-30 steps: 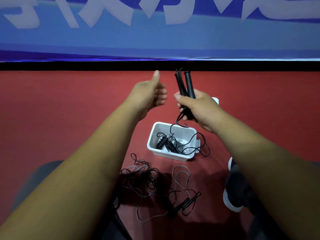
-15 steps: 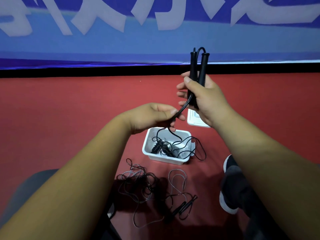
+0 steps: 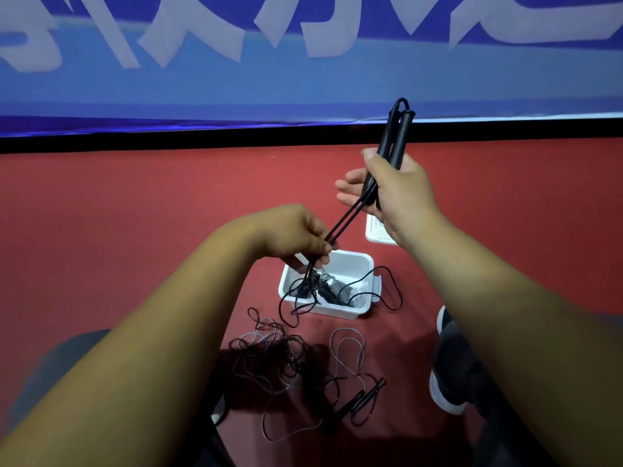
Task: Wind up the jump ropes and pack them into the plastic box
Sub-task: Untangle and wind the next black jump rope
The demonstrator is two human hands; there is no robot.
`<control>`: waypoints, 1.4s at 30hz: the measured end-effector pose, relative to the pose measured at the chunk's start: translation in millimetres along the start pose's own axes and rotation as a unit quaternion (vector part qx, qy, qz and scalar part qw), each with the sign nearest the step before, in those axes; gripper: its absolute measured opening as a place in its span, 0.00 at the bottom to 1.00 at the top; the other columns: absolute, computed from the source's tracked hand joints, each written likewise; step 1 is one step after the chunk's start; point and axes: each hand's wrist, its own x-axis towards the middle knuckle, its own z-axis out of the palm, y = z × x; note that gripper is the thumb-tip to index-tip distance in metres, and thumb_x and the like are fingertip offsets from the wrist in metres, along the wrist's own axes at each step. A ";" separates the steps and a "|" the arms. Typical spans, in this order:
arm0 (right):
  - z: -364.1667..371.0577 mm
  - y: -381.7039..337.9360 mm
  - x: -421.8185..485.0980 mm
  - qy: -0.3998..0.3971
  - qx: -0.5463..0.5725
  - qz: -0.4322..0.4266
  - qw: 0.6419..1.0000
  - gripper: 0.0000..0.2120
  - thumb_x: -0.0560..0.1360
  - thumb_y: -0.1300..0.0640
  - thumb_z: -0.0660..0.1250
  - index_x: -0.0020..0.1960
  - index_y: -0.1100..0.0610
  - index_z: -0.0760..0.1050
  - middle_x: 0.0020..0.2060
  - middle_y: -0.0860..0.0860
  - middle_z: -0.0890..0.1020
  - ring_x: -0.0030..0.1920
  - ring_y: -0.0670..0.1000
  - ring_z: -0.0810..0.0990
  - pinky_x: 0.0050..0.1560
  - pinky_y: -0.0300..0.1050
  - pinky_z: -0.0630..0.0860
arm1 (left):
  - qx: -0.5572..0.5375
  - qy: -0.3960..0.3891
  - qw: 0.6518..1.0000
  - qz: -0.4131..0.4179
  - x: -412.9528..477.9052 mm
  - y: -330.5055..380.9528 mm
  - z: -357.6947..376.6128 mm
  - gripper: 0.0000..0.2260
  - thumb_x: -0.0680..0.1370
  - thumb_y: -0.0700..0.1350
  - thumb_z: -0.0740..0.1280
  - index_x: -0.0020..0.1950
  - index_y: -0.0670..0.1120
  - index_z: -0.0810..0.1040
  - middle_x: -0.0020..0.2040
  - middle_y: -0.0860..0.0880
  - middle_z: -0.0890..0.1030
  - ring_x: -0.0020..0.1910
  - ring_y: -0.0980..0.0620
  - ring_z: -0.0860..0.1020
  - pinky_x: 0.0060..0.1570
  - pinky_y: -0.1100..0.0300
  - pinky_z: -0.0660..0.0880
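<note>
Several cropped banner characters (image 3: 192, 28) behind handles (image 3: 403, 136)

A black jump rope (image 3: 392, 143) is held aloft at the far right, its two handles side by side and tilted, the doubled cord taut down-left, then looping into and over the open white plastic box (image 3: 350, 264). The box stands on the red floor (image 3: 135, 230), with a dark wound rope (image 3: 332, 291) inside. Nearer, a second black rope (image 3: 279, 358) lies tangled on the floor.
</note>
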 end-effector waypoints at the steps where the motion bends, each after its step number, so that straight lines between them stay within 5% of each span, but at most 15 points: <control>1: 0.4 1.2 -0.1 0.001 -0.003 0.003 1.000 0.13 0.85 0.56 0.68 0.65 0.61 0.71 0.43 0.63 0.84 0.48 0.65 0.89 0.50 0.63 0.87 | 0.039 0.028 0.999 -0.003 1.9 -2.3 -0.7 0.07 0.83 0.42 0.68 0.58 0.44 0.84 0.46 0.46 0.88 0.47 0.51 0.86 0.46 0.53 0.83; 4: 0.5 2.4 0.1 0.007 0.007 0.013 1.000 0.12 0.85 0.57 0.68 0.64 0.61 0.72 0.44 0.63 0.85 0.48 0.65 0.89 0.52 0.64 0.86 | 0.131 0.111 0.985 0.009 6.4 -7.5 -4.7 0.07 0.84 0.47 0.68 0.51 0.47 0.84 0.44 0.50 0.88 0.44 0.53 0.86 0.46 0.55 0.82; 10: -3.3 -8.4 -1.8 -0.054 -0.019 0.061 0.996 0.17 0.85 0.56 0.69 0.70 0.63 0.72 0.54 0.60 0.88 0.52 0.64 0.89 0.53 0.62 0.86 | 0.069 0.251 0.965 0.046 9.2 -17.1 -17.7 0.05 0.84 0.46 0.66 0.50 0.47 0.78 0.42 0.53 0.88 0.45 0.52 0.86 0.58 0.50 0.80; 16: -1.8 -5.0 -14.1 -0.177 -0.069 0.158 0.969 0.16 0.84 0.57 0.70 0.66 0.64 0.71 0.61 0.60 0.86 0.55 0.69 0.87 0.58 0.66 0.84 | 0.023 0.331 0.941 0.065 9.8 -22.8 -29.4 0.04 0.81 0.39 0.68 0.50 0.46 0.81 0.43 0.50 0.85 0.39 0.53 0.79 0.45 0.57 0.75; 23: -9.4 -3.7 -27.9 -0.395 -0.151 0.286 0.860 0.20 0.84 0.60 0.66 0.73 0.67 0.70 0.67 0.60 0.83 0.60 0.64 0.86 0.40 0.43 0.85 | -0.063 0.228 0.963 0.131 1.9 -19.1 -27.9 0.10 0.79 0.28 0.66 0.56 0.39 0.82 0.46 0.45 0.85 0.43 0.58 0.82 0.49 0.66 0.78; 27: -13.9 5.3 -29.3 -0.506 -0.177 0.356 0.765 0.23 0.84 0.64 0.65 0.76 0.69 0.66 0.72 0.59 0.79 0.57 0.60 0.88 0.35 0.39 0.81 | -0.128 0.102 0.976 0.147 1.1 -20.0 -28.0 0.14 0.78 0.29 0.69 0.57 0.45 0.85 0.49 0.44 0.82 0.50 0.47 0.79 0.57 0.52 0.76; 30: -13.0 14.7 -33.2 -0.533 -0.204 0.387 0.724 0.20 0.83 0.64 0.66 0.73 0.67 0.67 0.72 0.59 0.80 0.51 0.56 0.89 0.33 0.39 0.81 | -0.122 0.064 0.978 0.157 3.0 -15.1 -22.0 0.12 0.76 0.33 0.74 0.55 0.48 0.87 0.49 0.45 0.82 0.53 0.47 0.80 0.63 0.50 0.76; 33: -10.7 24.0 -37.0 -0.520 -0.259 0.381 0.719 0.17 0.82 0.65 0.68 0.70 0.66 0.72 0.70 0.62 0.80 0.44 0.51 0.87 0.31 0.38 0.77 | -0.068 0.046 0.984 0.157 1.3 -4.5 -17.4 0.12 0.77 0.33 0.73 0.57 0.46 0.86 0.47 0.50 0.86 0.50 0.54 0.83 0.60 0.59 0.78; 37: -9.9 30.4 -37.1 -0.458 -0.294 0.374 0.751 0.10 0.77 0.67 0.74 0.56 0.61 0.77 0.66 0.71 0.78 0.35 0.49 0.75 0.25 0.37 0.65 | -0.027 0.075 0.986 0.148 -2.5 0.4 -18.1 0.11 0.77 0.35 0.74 0.57 0.45 0.87 0.50 0.48 0.88 0.53 0.52 0.85 0.61 0.57 0.79; 42: -15.9 39.5 -28.5 -0.382 -0.339 0.380 0.771 0.10 0.80 0.68 0.69 0.60 0.64 0.74 0.56 0.65 0.86 0.33 0.48 0.75 0.22 0.36 0.66 | 0.047 0.101 0.982 0.149 -7.8 5.6 -17.4 0.07 0.77 0.37 0.75 0.51 0.48 0.88 0.47 0.53 0.88 0.52 0.55 0.85 0.60 0.58 0.78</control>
